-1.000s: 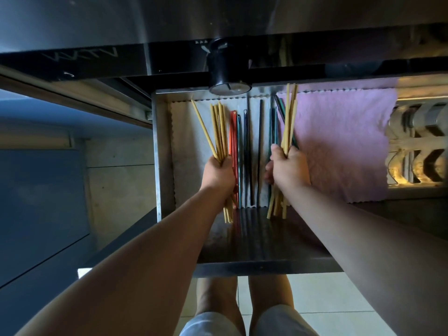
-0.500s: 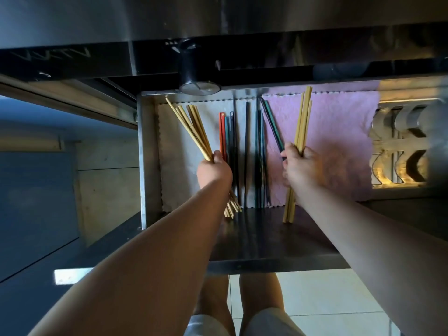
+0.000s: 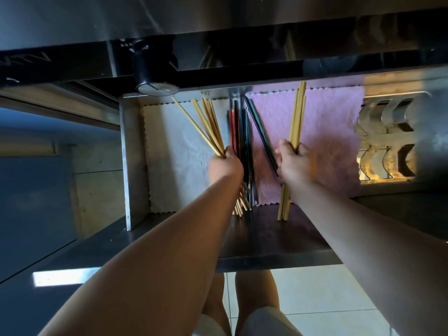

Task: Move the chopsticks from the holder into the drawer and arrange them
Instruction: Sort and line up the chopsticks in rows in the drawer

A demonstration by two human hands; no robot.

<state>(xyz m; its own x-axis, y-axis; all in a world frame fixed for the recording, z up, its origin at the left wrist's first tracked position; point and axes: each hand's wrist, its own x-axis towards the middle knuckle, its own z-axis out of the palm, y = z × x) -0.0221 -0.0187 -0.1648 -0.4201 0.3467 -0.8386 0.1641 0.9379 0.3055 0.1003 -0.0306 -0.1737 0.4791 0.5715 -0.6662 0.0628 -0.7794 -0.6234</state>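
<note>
The metal drawer (image 3: 132, 166) stands pulled out below the counter. My left hand (image 3: 224, 166) grips a fanned bundle of bamboo chopsticks (image 3: 206, 124) that leans to the left over the white cloth (image 3: 174, 161). My right hand (image 3: 294, 163) grips a tighter bundle of bamboo chopsticks (image 3: 297, 117), nearly upright over the pink cloth (image 3: 334, 132). Between the hands, red and dark chopsticks (image 3: 238, 134) lie lengthwise in the drawer. One dark green chopstick (image 3: 260, 132) lies slanted on the pink cloth, beside my right hand.
A black round knob (image 3: 155, 73) hangs from the counter edge above the drawer's back left. Metal cutlery slots (image 3: 385, 139) sit at the drawer's right end. The drawer's dark front panel (image 3: 266, 241) is near my legs, over a tiled floor (image 3: 327, 299).
My left bundle has tilted and fanned out to the left. My right hand carried its bundle rightwards onto the pink cloth, away from the dark chopsticks.
</note>
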